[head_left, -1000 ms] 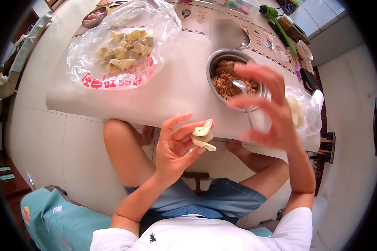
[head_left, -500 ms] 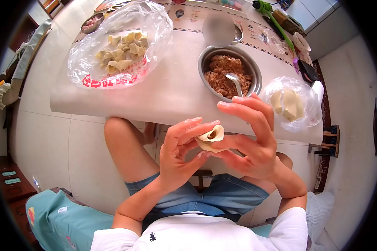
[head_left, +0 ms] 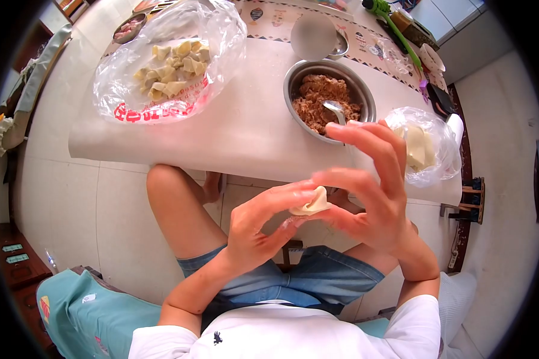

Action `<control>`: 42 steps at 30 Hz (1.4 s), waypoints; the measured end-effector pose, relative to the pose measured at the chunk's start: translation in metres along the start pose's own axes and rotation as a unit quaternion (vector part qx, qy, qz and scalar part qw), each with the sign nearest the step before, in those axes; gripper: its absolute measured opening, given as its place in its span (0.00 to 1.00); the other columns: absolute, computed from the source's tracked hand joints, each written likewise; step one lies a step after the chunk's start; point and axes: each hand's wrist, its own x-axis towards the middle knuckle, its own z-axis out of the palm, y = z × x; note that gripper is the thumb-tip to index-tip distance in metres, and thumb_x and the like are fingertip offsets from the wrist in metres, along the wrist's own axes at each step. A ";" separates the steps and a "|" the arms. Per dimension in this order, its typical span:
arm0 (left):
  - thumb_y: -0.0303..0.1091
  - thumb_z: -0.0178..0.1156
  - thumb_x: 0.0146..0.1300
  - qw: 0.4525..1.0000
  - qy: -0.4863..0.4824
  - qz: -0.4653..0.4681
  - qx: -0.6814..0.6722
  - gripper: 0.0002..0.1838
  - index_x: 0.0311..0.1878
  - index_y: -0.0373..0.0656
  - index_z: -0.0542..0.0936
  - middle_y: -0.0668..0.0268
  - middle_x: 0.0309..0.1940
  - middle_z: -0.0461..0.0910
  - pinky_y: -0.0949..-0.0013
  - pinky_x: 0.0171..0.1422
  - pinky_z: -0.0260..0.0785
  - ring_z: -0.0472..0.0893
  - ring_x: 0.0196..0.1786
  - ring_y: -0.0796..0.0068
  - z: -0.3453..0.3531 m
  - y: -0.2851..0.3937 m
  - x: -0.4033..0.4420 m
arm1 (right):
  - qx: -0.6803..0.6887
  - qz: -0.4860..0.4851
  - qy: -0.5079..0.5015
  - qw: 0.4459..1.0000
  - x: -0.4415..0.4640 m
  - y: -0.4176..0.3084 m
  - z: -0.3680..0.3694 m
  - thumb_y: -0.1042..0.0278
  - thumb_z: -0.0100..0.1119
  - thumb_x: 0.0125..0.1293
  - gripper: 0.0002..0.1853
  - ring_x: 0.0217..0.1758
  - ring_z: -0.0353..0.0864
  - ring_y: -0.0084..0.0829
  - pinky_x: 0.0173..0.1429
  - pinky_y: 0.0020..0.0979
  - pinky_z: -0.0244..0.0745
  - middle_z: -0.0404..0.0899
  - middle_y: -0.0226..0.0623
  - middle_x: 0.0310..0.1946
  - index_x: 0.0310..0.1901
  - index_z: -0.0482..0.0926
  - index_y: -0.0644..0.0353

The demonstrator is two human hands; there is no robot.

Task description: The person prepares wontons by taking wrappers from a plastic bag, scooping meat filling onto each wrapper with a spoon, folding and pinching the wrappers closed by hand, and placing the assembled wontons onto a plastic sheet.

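Note:
A small folded dough wrapper [head_left: 312, 204] is between my two hands, just off the table's near edge. My left hand [head_left: 259, 222] pinches its left side between thumb and fingers. With thumb and index finger, my right hand [head_left: 374, 200] grips the right side, its other fingers spread upward. Beyond the right hand stands a metal bowl [head_left: 288, 90] of brown minced filling [head_left: 323, 90], a spoon [head_left: 335, 111] stuck in it. To its right, a clear bag [head_left: 446, 157] holds pale wrappers [head_left: 421, 146], partly hidden by my right fingers.
At the left of the white-covered table [head_left: 257, 131], a plastic bag with red print [head_left: 111, 90] bears several folded dumplings [head_left: 176, 69]. A small bowl of pinkish pieces [head_left: 129, 29] stands behind it. A green-handled tool [head_left: 401, 39] and a black item [head_left: 442, 102] lie at the right.
My right hand has come from above the filling bowl to the wrapper. The wrapper's open rolled end, seen half a second ago, is now pressed flatter between both hands.

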 end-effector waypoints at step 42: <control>0.32 0.68 0.54 0.943 0.050 -0.217 -0.246 0.19 0.45 0.41 0.71 0.58 0.44 0.78 0.64 0.55 0.71 0.78 0.49 0.67 -0.003 -0.011 -0.008 | 0.059 0.052 -0.042 0.996 -0.044 0.025 -0.012 0.58 0.61 0.57 0.17 0.49 0.69 0.40 0.55 0.38 0.65 0.74 0.42 0.47 0.43 0.80 0.59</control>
